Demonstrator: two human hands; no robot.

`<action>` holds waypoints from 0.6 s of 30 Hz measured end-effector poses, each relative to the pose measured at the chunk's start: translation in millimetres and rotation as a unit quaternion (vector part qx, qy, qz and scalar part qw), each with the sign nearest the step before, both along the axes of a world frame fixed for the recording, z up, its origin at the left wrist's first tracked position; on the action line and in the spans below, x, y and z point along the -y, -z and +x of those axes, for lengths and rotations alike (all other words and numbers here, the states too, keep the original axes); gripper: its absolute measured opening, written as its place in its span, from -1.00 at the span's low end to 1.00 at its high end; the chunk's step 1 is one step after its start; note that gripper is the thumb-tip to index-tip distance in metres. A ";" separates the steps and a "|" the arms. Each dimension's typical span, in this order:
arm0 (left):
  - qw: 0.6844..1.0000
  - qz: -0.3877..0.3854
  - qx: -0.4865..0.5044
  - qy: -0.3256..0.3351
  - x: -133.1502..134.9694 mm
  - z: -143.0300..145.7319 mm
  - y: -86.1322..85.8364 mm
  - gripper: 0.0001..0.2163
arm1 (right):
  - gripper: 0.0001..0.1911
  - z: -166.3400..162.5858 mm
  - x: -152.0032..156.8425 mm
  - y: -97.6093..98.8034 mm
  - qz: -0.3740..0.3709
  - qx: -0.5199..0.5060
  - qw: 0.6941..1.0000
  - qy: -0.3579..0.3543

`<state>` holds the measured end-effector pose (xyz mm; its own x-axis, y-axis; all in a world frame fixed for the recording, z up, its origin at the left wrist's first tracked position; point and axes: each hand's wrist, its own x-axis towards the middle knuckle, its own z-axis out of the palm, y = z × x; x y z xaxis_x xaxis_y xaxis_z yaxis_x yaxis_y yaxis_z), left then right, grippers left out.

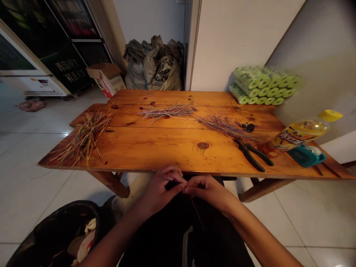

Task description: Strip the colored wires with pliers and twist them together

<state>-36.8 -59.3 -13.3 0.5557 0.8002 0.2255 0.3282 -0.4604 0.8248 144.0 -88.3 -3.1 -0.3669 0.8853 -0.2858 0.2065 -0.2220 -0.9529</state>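
Note:
Fingertips meeting over my lap, my left hand (pixel 170 182) and my right hand (pixel 205 188) pinch a thin, dark reddish wire (pixel 198 214) just off the table's front edge. Its lower end trails down in front of my dark clothing. On the wooden table (pixel 155 144) lie a bundle of mixed wires (pixel 86 139) at the left, a pale wire bundle (pixel 168 111) at the middle back and a purplish bundle (pixel 225 126) to the right. A few short wire scraps (pixel 204 150) sit near a knot in the wood. Black-handled pliers (pixel 251 154) rest beside the purplish bundle.
To the right, a drink bottle (pixel 297 135) with a yellow cap stands by a teal tape dispenser (pixel 306 155). Green-wrapped rolls (pixel 261 85) are stacked at the back right. A black bin (pixel 55 215) holds rubbish at lower left. Grey sacks (pixel 154 65) and a carton (pixel 107 79) stand behind.

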 end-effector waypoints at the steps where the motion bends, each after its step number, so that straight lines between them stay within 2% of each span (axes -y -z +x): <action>1: 0.999 0.024 -0.026 -0.012 0.3 -0.9 -0.7 -0.88 | -0.85 -0.5 0.0 -1.4 0.012 0.012 1.000 0.005; 5: 0.987 0.101 -0.125 -0.007 2.6 -1.4 -7.8 -0.83 | -0.89 -4.6 4.0 -8.6 0.142 0.132 0.980 0.044; 8: 0.988 0.091 -0.124 0.005 3.0 2.2 -11.6 -0.81 | -0.90 -10.0 10.7 -11.8 0.263 0.257 0.928 0.068; 10: 0.997 0.027 -0.078 0.001 2.7 6.1 -10.1 -0.80 | -0.86 -13.8 15.7 -11.2 0.347 0.341 0.871 0.073; 12: 0.997 -0.072 -0.009 -0.011 2.5 10.0 -6.1 -0.80 | -0.81 -16.8 19.8 -9.0 0.425 0.406 0.806 0.061; 14: 0.985 -0.164 0.054 -0.027 2.9 12.4 -1.8 -0.79 | -0.78 -17.7 21.8 -6.6 0.474 0.431 0.767 0.040; 15: 0.978 -0.194 0.074 -0.035 3.5 12.7 -0.4 -0.78 | -0.78 -17.0 21.6 -5.7 0.479 0.423 0.769 0.038; 16: 0.974 -0.208 0.084 -0.040 4.3 12.4 0.2 -0.78 | -0.79 -15.6 20.7 -5.2 0.466 0.400 0.788 0.044; 18: 0.976 -0.196 0.087 -0.044 6.3 10.2 -1.1 -0.78 | -0.85 -11.1 16.7 -5.0 0.386 0.307 0.867 0.072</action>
<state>-26.6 -65.6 -12.2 0.4618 0.8867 -0.0216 0.1912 -0.0757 0.9786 132.9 -105.0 1.9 -0.2257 0.9239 0.3090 0.7506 0.3672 -0.5493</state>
